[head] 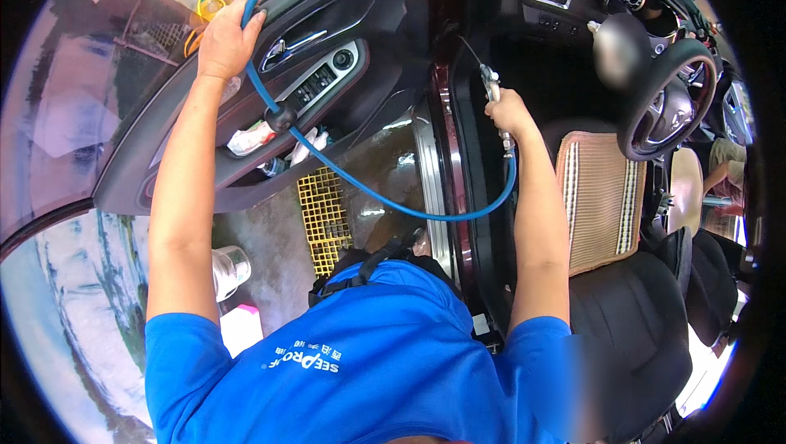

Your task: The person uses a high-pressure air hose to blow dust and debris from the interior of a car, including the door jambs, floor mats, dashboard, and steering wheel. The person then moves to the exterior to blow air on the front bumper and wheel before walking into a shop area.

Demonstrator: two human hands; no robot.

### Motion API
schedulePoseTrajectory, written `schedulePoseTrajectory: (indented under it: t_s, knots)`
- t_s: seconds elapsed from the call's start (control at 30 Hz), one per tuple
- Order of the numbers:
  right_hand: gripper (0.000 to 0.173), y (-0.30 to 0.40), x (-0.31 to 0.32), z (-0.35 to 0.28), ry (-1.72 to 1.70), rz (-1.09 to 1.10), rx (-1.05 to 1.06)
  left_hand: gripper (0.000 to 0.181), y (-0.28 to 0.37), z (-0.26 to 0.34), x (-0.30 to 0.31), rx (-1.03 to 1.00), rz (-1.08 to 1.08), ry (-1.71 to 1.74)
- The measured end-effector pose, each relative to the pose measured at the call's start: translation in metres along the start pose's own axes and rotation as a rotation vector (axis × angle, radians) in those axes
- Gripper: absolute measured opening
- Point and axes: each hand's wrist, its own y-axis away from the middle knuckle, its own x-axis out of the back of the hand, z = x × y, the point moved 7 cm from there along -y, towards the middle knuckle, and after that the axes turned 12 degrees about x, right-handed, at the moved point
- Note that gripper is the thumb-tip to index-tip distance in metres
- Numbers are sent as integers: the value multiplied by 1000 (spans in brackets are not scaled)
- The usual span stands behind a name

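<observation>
My right hand (511, 113) is wrapped around a metal air blow gun (492, 83). Its thin nozzle points forward, to the dark gap between the door's hinge side and the dashboard. From the gun's base a blue air hose (393, 198) loops down past the door sill and up across the open car door. My left hand (228, 38) grips this hose at the upper edge of the door panel (393, 32); the fingers' far side is hidden. A black ball (281, 116) sits on the hose below that hand, in front of the armrest.
The steering wheel (669, 100) and driver's seat (626, 315), with a woven seat cover (602, 198), are on the right. Cloths (252, 138) lie in the door pocket. Yellow floor grating (322, 216) and a white bucket (231, 269) are below. Another person's arm (718, 177) shows far right.
</observation>
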Motion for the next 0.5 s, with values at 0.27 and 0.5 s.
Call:
schedulePoseTrajectory:
  t_s: [0.27,0.5]
  knots:
    - [21,-27,-73,69,-232,-104,-186,29,0,-7,-4,10,-45,7]
    - [6,-25,-112,145,-380,-179,-381,28,-4,-2,-8,-9,-26,59]
